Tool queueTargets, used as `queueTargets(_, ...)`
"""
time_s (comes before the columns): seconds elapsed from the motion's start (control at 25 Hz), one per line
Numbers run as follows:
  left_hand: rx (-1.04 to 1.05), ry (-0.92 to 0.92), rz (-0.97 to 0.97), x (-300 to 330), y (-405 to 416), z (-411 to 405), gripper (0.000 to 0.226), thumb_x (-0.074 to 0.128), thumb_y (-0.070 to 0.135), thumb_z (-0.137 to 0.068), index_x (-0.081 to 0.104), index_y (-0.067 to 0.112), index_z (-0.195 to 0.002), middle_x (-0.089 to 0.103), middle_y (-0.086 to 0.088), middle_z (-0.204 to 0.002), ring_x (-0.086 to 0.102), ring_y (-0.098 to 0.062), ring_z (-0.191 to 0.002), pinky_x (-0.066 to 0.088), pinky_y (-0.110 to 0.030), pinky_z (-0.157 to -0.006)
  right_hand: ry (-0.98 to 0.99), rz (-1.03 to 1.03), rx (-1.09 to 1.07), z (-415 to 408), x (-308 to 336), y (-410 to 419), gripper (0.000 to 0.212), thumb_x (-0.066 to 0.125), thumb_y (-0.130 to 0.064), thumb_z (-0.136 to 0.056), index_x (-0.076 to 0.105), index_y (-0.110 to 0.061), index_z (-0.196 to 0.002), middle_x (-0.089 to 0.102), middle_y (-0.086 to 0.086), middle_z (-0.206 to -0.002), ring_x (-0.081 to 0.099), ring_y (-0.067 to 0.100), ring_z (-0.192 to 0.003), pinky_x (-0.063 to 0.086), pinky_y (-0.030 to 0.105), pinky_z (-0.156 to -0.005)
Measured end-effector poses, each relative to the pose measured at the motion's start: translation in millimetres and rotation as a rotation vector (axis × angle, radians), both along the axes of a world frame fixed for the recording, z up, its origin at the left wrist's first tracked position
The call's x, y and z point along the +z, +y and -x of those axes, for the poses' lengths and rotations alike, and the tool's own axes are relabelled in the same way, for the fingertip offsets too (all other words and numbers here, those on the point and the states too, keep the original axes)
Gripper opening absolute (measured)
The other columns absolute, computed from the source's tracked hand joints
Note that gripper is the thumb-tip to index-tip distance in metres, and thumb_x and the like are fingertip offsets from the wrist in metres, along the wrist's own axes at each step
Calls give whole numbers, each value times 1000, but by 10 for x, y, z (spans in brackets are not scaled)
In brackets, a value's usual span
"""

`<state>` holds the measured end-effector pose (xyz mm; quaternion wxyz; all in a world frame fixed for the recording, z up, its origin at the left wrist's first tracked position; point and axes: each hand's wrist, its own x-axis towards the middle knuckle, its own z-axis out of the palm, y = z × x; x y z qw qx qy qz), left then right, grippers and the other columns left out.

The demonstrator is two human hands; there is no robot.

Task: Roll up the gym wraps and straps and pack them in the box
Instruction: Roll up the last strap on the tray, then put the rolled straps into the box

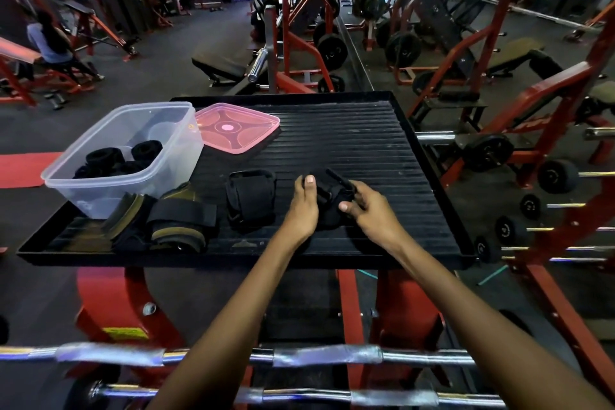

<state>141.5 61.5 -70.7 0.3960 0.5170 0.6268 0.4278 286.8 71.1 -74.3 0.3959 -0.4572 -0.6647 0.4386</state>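
— Hands?
— Left hand [302, 206] and right hand [369, 210] both have fingers curled round a black wrap [327, 200] on the ribbed worktop [366, 143].
— Box?
— Clear plastic box [179, 143], far left, holding rolled wraps [109, 160].

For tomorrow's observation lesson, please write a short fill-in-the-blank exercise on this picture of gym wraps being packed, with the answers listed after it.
1. Both the left hand and the right hand hold one black ____ on the ribbed platform.
2. The clear plastic box already holds several rolled wraps and stands at the platform's far ____ corner.
3. The lid lying beside the box is coloured ____.

Answers: wrap; left; pink
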Motion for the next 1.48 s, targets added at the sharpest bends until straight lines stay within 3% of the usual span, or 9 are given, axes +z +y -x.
queueTargets(0.2, -51, 22, -78, 2, -167, 48, 55, 37, 35, -99, 21, 7, -143, 36, -14, -147, 34, -25, -137, 25, -33, -115, -84, -129, 39, -14, 1, 29, 45, 54, -2, -90, 45, -10, -133, 54, 0, -127, 50, 19, -123, 37, 29, -106)
queueTargets(0.32, -84, 74, -226, 72, -295, 238, 71, 56, 36, -90, 14, 24, -147, 40, -9, -145, 39, -18, -134, 29, -31, -113, -84, -154, 102, 31, 42, -13, 51, 48, 5, -91, 38, -9, -139, 47, 0, -136, 45, 14, -128, 33, 21, -109)
queueTargets(0.48, -29, 309, -153, 125, -455, 316, 65, 53, 28, -94, 19, 21, -148, 39, -15, -145, 40, -25, -133, 28, -29, -108, -184, -168, 150, 211, 41, 3, 53, 47, 6, -92, 34, -6, -142, 44, 7, -141, 41, 20, -134, 29, 24, -112)
queueTargets(0.68, 288, 374, -97, 156, -656, 196, 71, 53, 46, -90, 18, 28, -149, 63, -25, -113, 59, -39, -107, 47, -42, -93, -280, -114, 76, 324, 70, -94, 58, 51, -4, -93, 27, -8, -146, 35, 11, -150, 34, 20, -139, 19, 12, -105)
queueTargets(0.88, 287, 387, -91, 249, -885, 252, 63, 52, 37, -92, 25, 23, -147, 62, -21, -118, 58, -36, -112, 46, -40, -97, -320, -241, -33, 410, 150, -353, 57, 53, -3, -91, 31, -5, -143, 38, 15, -139, 38, 25, -132, 22, 19, -108)
queueTargets(1.0, 293, 284, -260, 280, -1166, 411, 45, 54, 20, -92, 44, 19, -135, 65, -8, -118, 61, -22, -109, 48, -34, -97, -283, -441, -158, 576, 151, -552, 50, 52, -1, -87, 43, -7, -136, 40, 12, -133, 41, 25, -126, 31, 40, -106)
queueTargets(1.2, 534, 159, -448, 276, -1605, 921, 35, 54, 0, -88, 55, 20, -116, 66, -1, -103, 63, -9, -93, 45, -5, -77, -61, -564, -79, 1043, 354, -812, 42, 50, 1, -84, 52, -3, -126, 47, 14, -121, 47, 19, -113, 35, 29, -105)
queueTargets(1.36, 775, 138, -357, 272, -1615, 1618, 38, 59, 1, -85, 52, 8, -121, 60, -11, -118, 59, -24, -106, 46, -27, -92, -65, -458, 107, 1604, 443, -949, 41, 57, -3, -86, 51, -2, -126, 54, 13, -110, 52, 14, -95, 46, 37, -94)
queueTargets(1.48, 766, 253, -159, 326, -1449, 2169, 57, 69, 15, -81, 45, 5, -132, 54, -17, -131, 51, -31, -122, 39, -37, -104, -266, -293, 186, 1981, 524, -944, 48, 56, -24, -91, 44, -4, -132, 51, 17, -123, 52, 28, -113, 41, 40, -100)
